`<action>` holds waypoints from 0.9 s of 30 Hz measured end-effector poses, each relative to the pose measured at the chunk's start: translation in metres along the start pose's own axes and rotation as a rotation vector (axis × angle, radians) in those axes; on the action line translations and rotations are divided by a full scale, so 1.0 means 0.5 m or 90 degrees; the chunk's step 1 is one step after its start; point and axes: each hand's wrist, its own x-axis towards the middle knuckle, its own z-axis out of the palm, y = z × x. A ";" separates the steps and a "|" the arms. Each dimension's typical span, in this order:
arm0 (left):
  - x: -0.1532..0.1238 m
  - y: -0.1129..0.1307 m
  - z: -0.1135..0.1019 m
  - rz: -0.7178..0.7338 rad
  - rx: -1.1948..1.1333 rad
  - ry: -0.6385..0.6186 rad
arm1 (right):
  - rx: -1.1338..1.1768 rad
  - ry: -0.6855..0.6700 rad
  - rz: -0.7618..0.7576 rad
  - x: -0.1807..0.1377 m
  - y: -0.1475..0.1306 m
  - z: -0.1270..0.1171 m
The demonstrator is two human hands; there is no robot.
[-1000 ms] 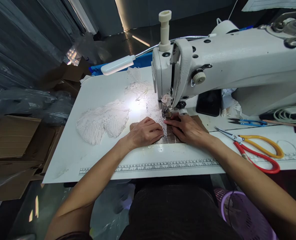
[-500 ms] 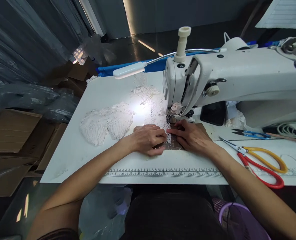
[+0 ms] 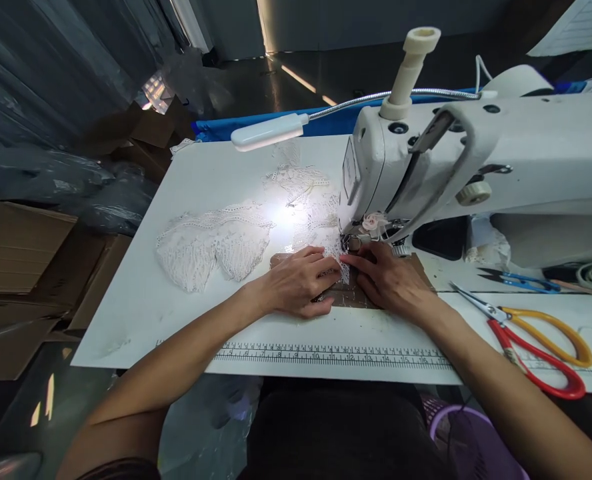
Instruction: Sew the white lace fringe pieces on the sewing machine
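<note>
A strip of white lace [image 3: 345, 272] runs under the presser foot [image 3: 352, 243] of a white sewing machine [image 3: 369, 177]. To its left, my left hand [image 3: 301, 280] is closed with bent fingers around the lace's edge; its fingertips are partly hidden. My right hand [image 3: 393, 279] lies just right of the presser foot, index finger stretched onto the lace and thumb apart. Both hands rest over a brown plate [image 3: 353, 297] on the white table. More white lace [image 3: 216, 247] spreads out left of the machine, with scalloped pieces lying flat.
A lamp [image 3: 269, 132] on a bendable neck lights the lace. Scissors [image 3: 541, 340] with red and yellow handles lie at the right, near blue thread snips [image 3: 521, 280] and a dark phone [image 3: 441, 237]. A printed ruler [image 3: 326, 357] runs along the table's front edge. Cardboard boxes [image 3: 21, 250] stand left.
The view has shifted slightly, so the machine looks larger and farther right. Both hands keep nearly the same pose at the lace, with my left fingers a little more spread.
</note>
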 end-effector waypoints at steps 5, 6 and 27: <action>0.001 -0.002 0.005 -0.016 -0.011 0.007 | -0.047 -0.029 0.031 0.004 -0.005 -0.001; 0.002 -0.002 0.005 -0.021 -0.010 0.003 | -0.035 -0.030 0.025 0.003 -0.005 -0.001; 0.009 -0.013 0.019 -0.073 -0.003 0.010 | 0.032 0.014 0.018 0.002 -0.012 -0.006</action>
